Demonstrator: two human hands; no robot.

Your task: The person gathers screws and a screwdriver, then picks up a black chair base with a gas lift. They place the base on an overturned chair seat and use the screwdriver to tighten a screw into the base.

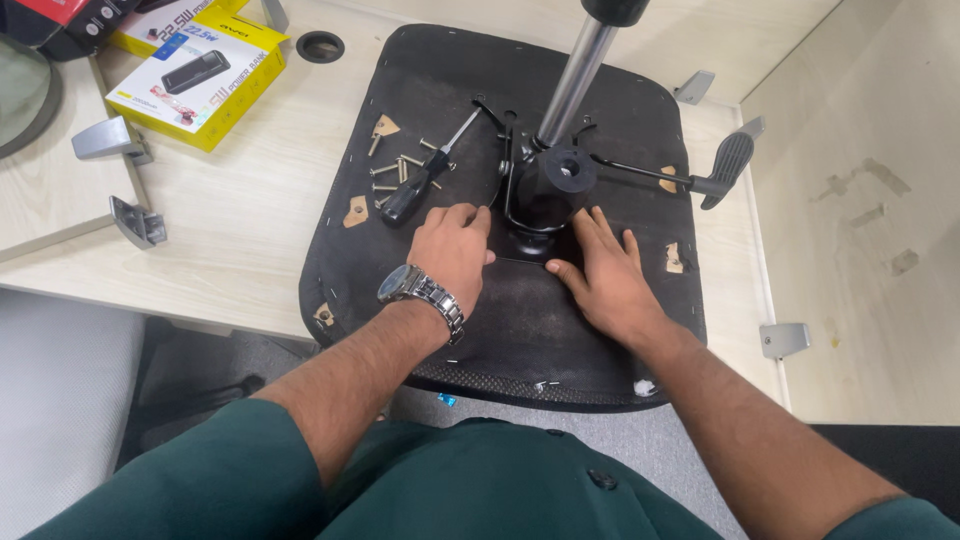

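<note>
Black mechanism plate (545,195) at frame centre on upturned seat base (450,90), just above both hands. Left hand (452,250) and right hand (600,275) flat, open, flanking it; equally near. Steel column (575,75) rises toward the upper frame.

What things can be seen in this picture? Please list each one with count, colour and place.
seat: one, black, upside down on the desk
mechanism: one, black, at the seat's middle
column: one, silver, rising from the mechanism
lever: one, black, reaching right from the mechanism
screwdriver: one, black handle, on the seat
screws: several, silver, beside the screwdriver
box: one, yellow, desk's upper left
desk: one, pale wood
watch: one, silver, left wrist
left hand: flat on the seat, beside the mechanism
right hand: flat on the seat, beside the mechanism
</note>
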